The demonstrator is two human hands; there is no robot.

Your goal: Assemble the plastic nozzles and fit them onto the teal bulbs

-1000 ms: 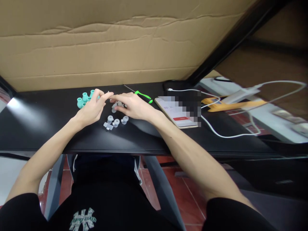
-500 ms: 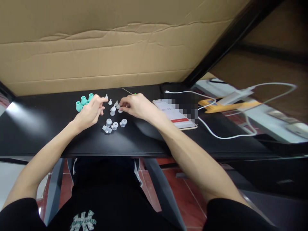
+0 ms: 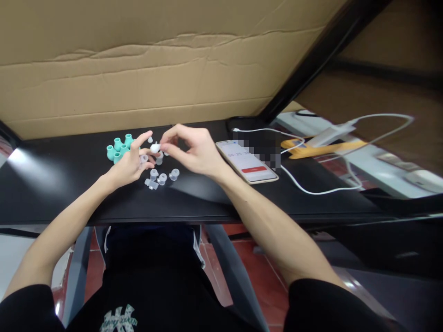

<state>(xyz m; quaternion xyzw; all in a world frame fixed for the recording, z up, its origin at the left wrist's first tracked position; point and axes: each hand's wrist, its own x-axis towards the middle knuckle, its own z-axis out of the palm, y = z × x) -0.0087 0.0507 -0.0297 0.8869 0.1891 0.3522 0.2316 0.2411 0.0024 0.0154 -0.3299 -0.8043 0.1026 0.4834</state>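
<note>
Right hand (image 3: 194, 150) raised white piece (image 3: 154, 148), seemingly touching left hand (image 3: 129, 163).

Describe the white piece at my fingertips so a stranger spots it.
On the black table, left of the phone, the left hand and right hand meet. The white piece sits at their fingertips: solid white and raised, unlike the clear caps lying below.
</note>
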